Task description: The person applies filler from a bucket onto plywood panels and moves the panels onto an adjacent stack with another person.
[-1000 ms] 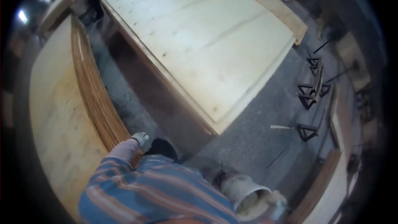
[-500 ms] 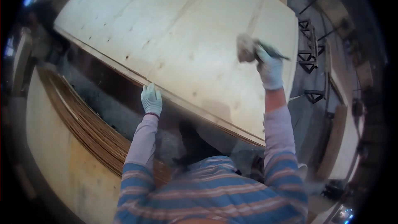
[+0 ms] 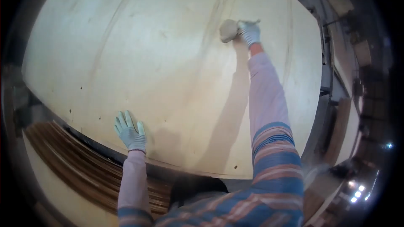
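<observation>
A large pale plywood sheet [image 3: 168,84] with dark knots and long faint streaks spreads out before me. On its near left part my left hand [image 3: 129,130], in a white glove, lies with fingers spread and nothing in them. Reaching far over the sheet, my gloved right hand [image 3: 250,32] is closed around a hand brush. The brush's light, fuzzy head [image 3: 228,31] points left at the sheet; motion smears it, and I cannot tell whether it touches the wood.
A stack of thin brown-edged sheets [image 3: 80,164] stands at the lower left, below the plywood's near edge. To the right, past the sheet's edge, are a dark floor and a board [image 3: 338,130] standing along the side.
My left hand has moved from the sheet's near edge onto its face and spread its fingers. My right hand has carried the brush farther out and left. The view has shifted over the sheet.
</observation>
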`<action>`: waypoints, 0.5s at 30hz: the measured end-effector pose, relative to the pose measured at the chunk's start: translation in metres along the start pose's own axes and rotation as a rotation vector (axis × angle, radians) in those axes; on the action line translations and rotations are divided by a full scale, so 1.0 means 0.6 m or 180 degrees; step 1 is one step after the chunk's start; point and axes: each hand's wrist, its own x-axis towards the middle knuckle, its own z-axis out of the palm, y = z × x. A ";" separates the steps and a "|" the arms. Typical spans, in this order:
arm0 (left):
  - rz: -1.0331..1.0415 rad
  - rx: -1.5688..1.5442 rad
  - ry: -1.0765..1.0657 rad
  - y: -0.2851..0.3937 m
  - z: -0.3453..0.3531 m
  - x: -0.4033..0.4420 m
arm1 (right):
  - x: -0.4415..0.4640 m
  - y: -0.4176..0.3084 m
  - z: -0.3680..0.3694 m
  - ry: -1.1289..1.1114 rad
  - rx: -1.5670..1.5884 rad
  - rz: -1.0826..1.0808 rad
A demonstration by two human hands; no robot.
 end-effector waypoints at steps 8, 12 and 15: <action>-0.0097 0.0174 -0.0649 0.002 -0.024 0.014 | -0.118 -0.142 -0.031 -0.1376 0.1168 0.0471; -0.0113 0.0147 -0.0593 -0.009 -0.018 0.017 | -0.407 -0.321 -0.067 -0.1132 0.1521 0.0467; 0.0067 -0.0035 -0.0275 -0.005 0.005 0.012 | -0.647 -0.436 -0.065 -0.0664 0.1742 0.0399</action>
